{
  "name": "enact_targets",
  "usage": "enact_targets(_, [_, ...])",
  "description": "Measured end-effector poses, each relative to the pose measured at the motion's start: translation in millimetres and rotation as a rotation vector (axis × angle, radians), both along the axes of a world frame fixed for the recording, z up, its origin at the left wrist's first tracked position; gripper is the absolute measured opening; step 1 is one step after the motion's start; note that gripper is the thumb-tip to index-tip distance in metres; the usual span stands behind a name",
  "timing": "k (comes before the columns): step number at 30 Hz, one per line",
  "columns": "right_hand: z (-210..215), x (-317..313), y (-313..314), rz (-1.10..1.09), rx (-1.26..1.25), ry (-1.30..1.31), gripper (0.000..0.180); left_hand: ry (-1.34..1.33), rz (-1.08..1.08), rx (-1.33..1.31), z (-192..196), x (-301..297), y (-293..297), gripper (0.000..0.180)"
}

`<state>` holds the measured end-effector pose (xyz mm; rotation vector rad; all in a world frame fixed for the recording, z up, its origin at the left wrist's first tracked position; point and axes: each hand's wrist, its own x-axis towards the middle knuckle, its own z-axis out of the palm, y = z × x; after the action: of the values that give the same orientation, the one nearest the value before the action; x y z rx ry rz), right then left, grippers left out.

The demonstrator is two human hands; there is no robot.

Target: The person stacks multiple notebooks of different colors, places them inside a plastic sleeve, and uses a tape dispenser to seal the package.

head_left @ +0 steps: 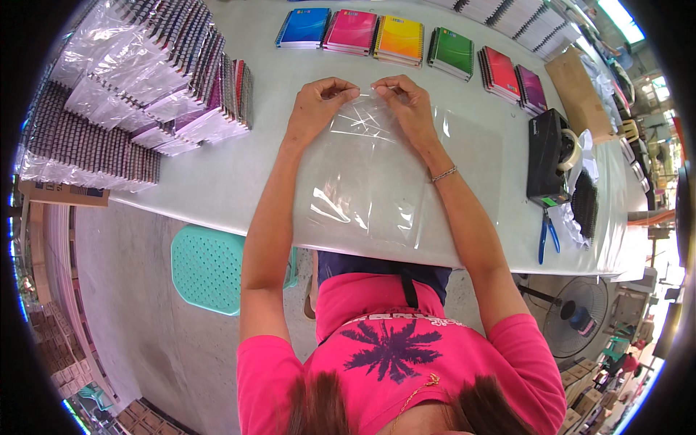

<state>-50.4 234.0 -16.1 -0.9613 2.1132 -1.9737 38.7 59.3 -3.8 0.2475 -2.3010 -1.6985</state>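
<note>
A clear plastic bag (pixel 362 174) lies flat and shiny on the white table in front of me. My left hand (pixel 317 109) pinches its far edge between thumb and fingers. Close beside it, my right hand (pixel 409 109) pinches the same edge a short way to the right. Between the two hands the film is wrinkled and catches the light. More clear film (pixel 467 167) shows under and to the right of my right forearm; I cannot tell whether it is a separate bag.
Spiral notebooks in blue (pixel 302 27), pink (pixel 350 30), yellow (pixel 399 38), green (pixel 451 51), red (pixel 500 71) and purple (pixel 531 87) line the far side. Wrapped notebook stacks (pixel 145 87) rise at left. A tape dispenser (pixel 545 156) and blue-handled pliers (pixel 548 235) lie at right.
</note>
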Motion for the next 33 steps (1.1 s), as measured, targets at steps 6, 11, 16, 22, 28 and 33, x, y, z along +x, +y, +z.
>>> enact_targets(6, [5.3,2.2,2.1,0.036,-0.243,-0.088,0.014,-0.051,0.038,-0.059,3.3,0.6,3.5,0.023])
enact_targets(11, [11.8,2.0,9.7,0.089,-0.179,-0.250,0.016,0.017,0.038,0.005,1.1,-0.5,3.5,0.026])
enact_targets(16, [12.9,8.7,1.9,-0.008,-0.017,-0.160,0.017,0.099,-0.043,0.134,2.4,0.0,7.7,0.031])
enact_targets(22, [0.6,0.8,0.9,-0.033,-0.039,-0.057,0.020,0.113,0.149,-0.368,-2.1,1.4,2.7,0.030])
enact_targets(28, [-1.0,-0.4,1.8,0.009,-0.172,-0.116,0.013,-0.027,0.177,-0.700,-3.6,3.7,6.1,0.026])
enact_targets(33, [1.9,0.3,0.3,0.018,-0.255,-0.190,0.013,0.069,0.077,-0.283,-7.7,-4.6,3.3,0.027])
